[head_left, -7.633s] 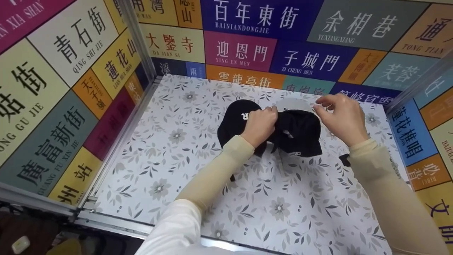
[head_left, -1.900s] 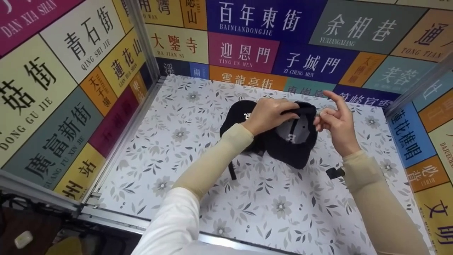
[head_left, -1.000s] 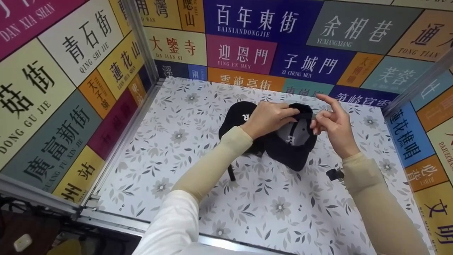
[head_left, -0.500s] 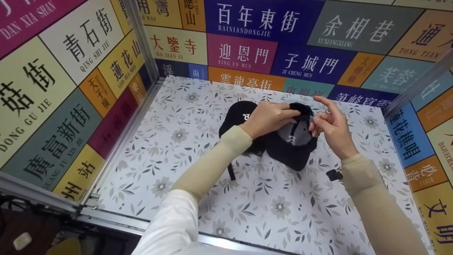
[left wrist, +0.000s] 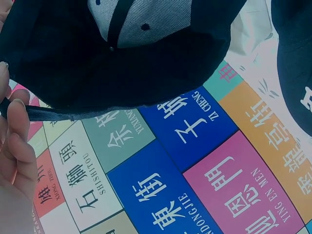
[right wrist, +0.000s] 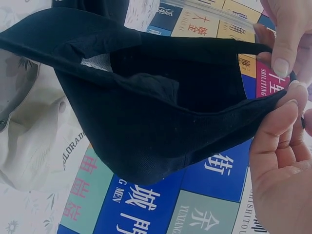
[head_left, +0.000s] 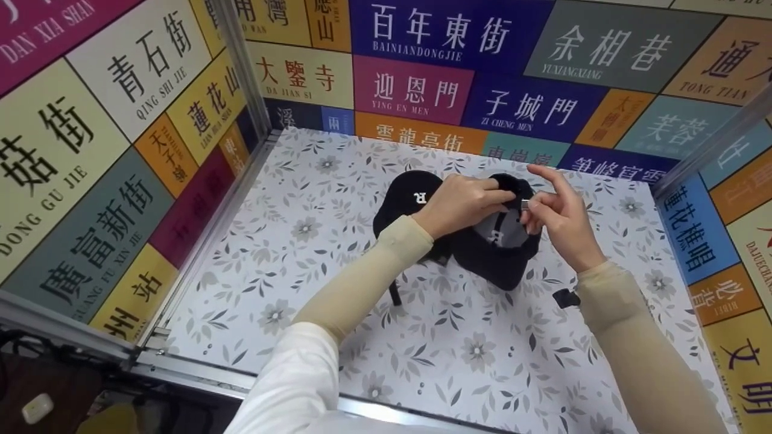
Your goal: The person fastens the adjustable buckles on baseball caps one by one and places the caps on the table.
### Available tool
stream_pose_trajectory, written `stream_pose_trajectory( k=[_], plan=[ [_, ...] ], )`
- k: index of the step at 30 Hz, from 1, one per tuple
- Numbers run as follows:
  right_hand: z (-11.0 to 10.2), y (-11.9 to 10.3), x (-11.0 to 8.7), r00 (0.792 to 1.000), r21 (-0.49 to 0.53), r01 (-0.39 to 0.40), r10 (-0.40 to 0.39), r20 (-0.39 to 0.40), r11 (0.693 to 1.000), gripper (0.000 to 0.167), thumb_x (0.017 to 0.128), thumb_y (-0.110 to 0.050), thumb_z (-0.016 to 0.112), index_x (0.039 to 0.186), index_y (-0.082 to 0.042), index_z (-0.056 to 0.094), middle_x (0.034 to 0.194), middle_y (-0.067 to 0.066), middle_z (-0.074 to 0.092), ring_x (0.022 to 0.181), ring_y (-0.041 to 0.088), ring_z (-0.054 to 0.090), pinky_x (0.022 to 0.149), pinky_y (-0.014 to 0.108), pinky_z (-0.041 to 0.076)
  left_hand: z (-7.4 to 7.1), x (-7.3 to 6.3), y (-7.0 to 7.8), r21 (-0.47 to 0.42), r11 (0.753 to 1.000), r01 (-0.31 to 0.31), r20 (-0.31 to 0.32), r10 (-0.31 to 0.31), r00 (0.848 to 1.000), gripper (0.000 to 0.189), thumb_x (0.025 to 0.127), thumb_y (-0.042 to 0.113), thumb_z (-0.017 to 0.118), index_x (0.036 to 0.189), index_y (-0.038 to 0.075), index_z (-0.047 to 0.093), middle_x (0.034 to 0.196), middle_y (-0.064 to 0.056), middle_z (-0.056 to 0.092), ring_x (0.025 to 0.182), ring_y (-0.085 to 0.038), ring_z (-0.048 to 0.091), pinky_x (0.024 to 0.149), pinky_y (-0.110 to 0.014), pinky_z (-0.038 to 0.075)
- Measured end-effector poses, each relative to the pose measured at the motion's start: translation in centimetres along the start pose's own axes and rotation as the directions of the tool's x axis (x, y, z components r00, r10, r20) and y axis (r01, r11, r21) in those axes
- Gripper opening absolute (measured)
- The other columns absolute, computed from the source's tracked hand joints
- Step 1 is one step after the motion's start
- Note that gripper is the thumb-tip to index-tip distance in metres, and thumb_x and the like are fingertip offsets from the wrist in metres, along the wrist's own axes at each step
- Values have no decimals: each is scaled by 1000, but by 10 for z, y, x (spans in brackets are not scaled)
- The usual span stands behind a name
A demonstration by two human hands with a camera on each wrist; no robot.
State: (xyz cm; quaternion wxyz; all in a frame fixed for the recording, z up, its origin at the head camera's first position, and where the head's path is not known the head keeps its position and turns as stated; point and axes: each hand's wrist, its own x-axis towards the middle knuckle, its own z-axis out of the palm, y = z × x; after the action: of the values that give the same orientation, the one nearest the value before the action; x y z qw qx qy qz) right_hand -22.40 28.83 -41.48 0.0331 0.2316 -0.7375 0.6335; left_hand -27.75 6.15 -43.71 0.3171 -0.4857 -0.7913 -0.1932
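Observation:
Both hands hold a black baseball cap (head_left: 497, 268) by its back strap, its grey-lined inside facing up in the head view. My left hand (head_left: 455, 204) pinches the strap side at the cap's back edge. Opposite it, my right hand (head_left: 564, 223) pinches the strap end between thumb and fingers, index finger raised. A small silvery buckle (head_left: 525, 205) shows at those fingertips. In the right wrist view, the strap (right wrist: 256, 48) bridges the cap's rear opening and runs into the fingers of both hands. Part of the strap is hidden by the fingers.
A second black cap (head_left: 401, 199) with a white R lies left of the held one, partly under my left hand. A pale cap (right wrist: 36, 126) with lettering shows in the right wrist view. Sign-printed panels (head_left: 416, 90) stand around the flower-patterned table (head_left: 271, 313).
Over the last second my right hand shifts slightly left toward my left hand, and the silvery buckle comes into sight. Since the oldest frame, the held cap has turned to show its inside.

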Motion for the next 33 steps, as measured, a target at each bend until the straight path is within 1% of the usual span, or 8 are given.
stream_pose_trajectory(
  k=[4,11,14,19,22,25,28,33],
  plan=[
    [-1,6,0,1000,5,-6,6,0,1000,54,101,4,50,152,-11,42,77,32,56,57,37,55,53,33,50,0,1,1,2,1000,4,8,-5,1000,24,101,34,62,116,21,75,90,2,67,70,-16,66,65,-30,54],
    [-1,9,-1,1000,-20,-19,19,1,1000,54,101,1,52,152,-13,42,77,31,57,58,37,54,54,34,50,3,0,6,2,1000,25,-3,-25,1000,36,98,46,62,121,21,73,86,2,68,63,-14,62,60,-29,52],
    [1,8,-2,1000,-27,-19,19,12,999,53,101,3,52,151,-11,44,76,32,57,57,37,53,53,34,49,4,-1,8,-13,1000,4,-27,-4,1000,33,98,44,62,118,19,73,87,3,69,70,-13,64,65,-28,53],
    [8,-6,-5,999,-44,-9,11,31,999,53,100,5,53,150,-6,44,75,33,57,57,37,53,52,38,48,6,-2,10,-50,998,-38,-65,35,997,27,99,39,63,112,19,75,95,4,73,86,-15,64,77,-28,54],
    [11,-13,-7,999,-59,-20,22,33,998,55,99,5,54,151,-8,43,76,33,57,60,41,53,53,38,48,7,-2,10,-66,997,-45,-70,40,997,27,99,38,63,111,18,76,97,4,73,88,-17,62,81,-28,53],
    [12,-15,-8,999,-73,-37,39,33,997,56,99,3,56,152,-11,43,78,33,58,64,43,53,54,38,48,6,-2,10,-83,996,-45,-72,39,997,24,99,36,63,109,18,76,98,4,73,90,-18,60,83,-28,52],
    [13,-16,-10,998,-72,-44,47,45,996,57,99,1,58,153,-13,43,79,32,58,65,40,55,55,37,49,5,-2,10,-111,993,-48,-70,40,997,22,97,34,65,108,18,76,98,4,73,89,-19,58,83,-29,50],
    [12,-15,-11,997,-80,-34,39,68,996,57,98,1,60,152,-12,45,80,31,59,65,35,58,55,32,50,4,-1,8,-123,992,-37,-47,32,998,23,96,37,67,108,20,77,99,9,73,88,-20,53,78,-35,41]
  ],
)
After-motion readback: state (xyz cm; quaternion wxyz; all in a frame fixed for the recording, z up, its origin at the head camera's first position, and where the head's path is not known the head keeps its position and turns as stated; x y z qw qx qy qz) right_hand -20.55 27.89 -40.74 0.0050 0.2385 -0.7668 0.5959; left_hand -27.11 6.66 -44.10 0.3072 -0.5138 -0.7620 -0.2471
